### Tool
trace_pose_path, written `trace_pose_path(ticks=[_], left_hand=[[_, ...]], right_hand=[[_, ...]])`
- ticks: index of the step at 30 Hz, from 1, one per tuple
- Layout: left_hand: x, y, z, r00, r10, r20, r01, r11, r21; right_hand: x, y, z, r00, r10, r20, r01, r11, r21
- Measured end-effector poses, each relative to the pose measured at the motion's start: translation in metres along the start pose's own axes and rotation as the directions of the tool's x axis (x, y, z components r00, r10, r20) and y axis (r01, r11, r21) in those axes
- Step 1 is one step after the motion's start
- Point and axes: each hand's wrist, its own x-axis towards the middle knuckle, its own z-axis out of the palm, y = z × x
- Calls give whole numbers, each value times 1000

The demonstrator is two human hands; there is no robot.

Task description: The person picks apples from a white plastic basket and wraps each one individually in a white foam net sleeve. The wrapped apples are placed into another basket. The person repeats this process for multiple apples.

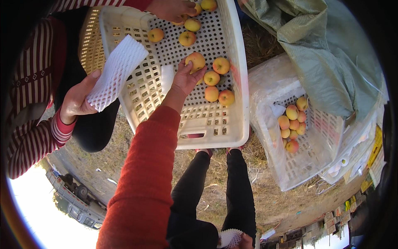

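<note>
My left hand [188,76], in a red sleeve, is palm up inside a white plastic crate [213,144] and holds a yellow-red apple [195,62] with the thumb over its side. Just right of those fingers are several loose apples [211,78] on the perforated crate floor. A white foam net sleeve [167,79] lies along the crate's left wall, partly behind my forearm. Low in the picture, by my lap, my right hand [246,241] grips another foam net [230,238]; most of that hand is cut off, and whether the net holds fruit is unclear.
Left, a co-worker's hand [76,98] holds a white foam net [118,73]; their other hand [169,9] reaches among apples [187,38] at the crate's far end. Right stands a plastic-lined crate [323,137] with apples [292,124], under a woven sheet [326,68]. A truck [82,202] stands beyond.
</note>
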Motion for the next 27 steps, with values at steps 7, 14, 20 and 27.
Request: trace_pose_path(ticks=[7,14,20,27], left_hand=[[-2,3,-1,993,-38,109,39,999,-5],[-12,0,14,989,-111,96,96,984,153],[-22,-5,20,972,-52,231,2,978,210],[-21,-10,23,989,-50,138,31,990,137]], right_hand=[[1,1,6,999,-17,43,17,1000,-5],[3,0,14,998,2,69,-1,1000,-6],[0,-5,27,994,-18,105,19,1000,-11],[2,-2,16,997,19,76,-20,1000,13]])
